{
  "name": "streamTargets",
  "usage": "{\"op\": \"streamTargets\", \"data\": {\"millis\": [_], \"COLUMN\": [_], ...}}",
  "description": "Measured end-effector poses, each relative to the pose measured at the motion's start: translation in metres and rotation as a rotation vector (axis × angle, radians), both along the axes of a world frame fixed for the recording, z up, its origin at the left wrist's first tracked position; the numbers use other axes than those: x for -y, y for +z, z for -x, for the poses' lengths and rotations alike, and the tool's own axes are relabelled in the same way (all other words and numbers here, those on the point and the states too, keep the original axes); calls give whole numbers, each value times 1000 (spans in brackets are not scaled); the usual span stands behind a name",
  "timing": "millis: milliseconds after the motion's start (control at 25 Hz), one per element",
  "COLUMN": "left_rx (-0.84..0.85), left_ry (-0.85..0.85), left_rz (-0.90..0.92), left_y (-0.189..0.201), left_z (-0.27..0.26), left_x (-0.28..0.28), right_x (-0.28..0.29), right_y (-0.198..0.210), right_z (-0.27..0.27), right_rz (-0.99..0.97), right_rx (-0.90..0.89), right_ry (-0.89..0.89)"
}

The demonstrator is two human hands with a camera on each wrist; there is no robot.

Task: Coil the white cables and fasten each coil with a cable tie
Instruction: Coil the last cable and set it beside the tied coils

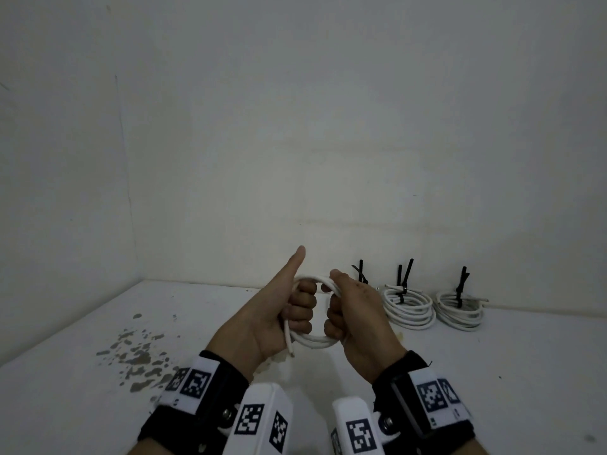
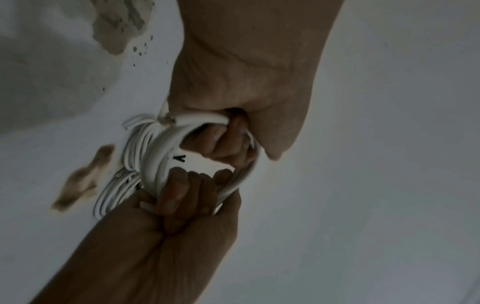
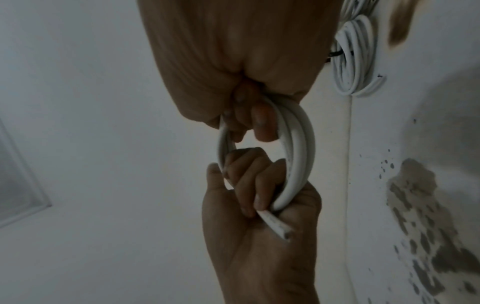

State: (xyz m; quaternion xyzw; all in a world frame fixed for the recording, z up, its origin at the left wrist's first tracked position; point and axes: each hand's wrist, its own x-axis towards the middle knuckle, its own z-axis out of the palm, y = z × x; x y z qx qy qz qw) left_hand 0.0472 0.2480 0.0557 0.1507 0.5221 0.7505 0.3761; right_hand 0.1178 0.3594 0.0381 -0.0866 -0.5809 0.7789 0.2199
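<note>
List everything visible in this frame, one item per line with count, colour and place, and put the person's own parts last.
Held cable coil: one, white, between both hands above the table, no tie visible on it; a cut end sticks out below the left hand.
Tied cable coils: two in plain sight, white, on the table by the back wall, right of the hands.
Cable ties: black, standing up from the tied coils; another pair shows just behind the right hand, its coil hidden.
Table: white, with grey chipped patches at left.
Walls: white, behind and left.
Wrist bands: two, black with white coded markers.
Left hand: grips the coil's left side, thumb up.
Right hand: grips its right side.
</note>
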Motion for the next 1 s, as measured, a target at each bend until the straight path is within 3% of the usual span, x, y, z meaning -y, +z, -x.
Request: {"op": "streamTargets", "data": {"millis": [80, 240, 360, 440, 600, 680, 880, 1000], "left_rx": [-70, -179, -242, -269, -287, -283, -279, -298], "left_ry": [23, 244, 286, 264, 210, 164, 31, -36], "left_rz": [22, 104, 172, 218, 259, 258, 267, 298], "left_y": [2, -4, -12, -17, -27, -31, -30, -34], "left_z": [-5, -13, -19, -22, -35, -46, -82, -108], "left_x": [-3, -15, -19, -22, -51, -78, -146, -179], "right_x": [-5, -4, -12, -28, -76, -103, -168, -192], "right_y": [0, -10, -17, -12, 11, 22, 33, 23], "right_z": [0, -5, -21, -36, -76, -103, -176, -214], "right_rz": [11, -67, -122, -272, -624, -790, -1301, -1422], "right_rx": [-6, -14, 60, 216, 397, 507, 1069, 1315], "right_ry": [-22, -72, 19, 51, -110, -103, 7, 101]}}
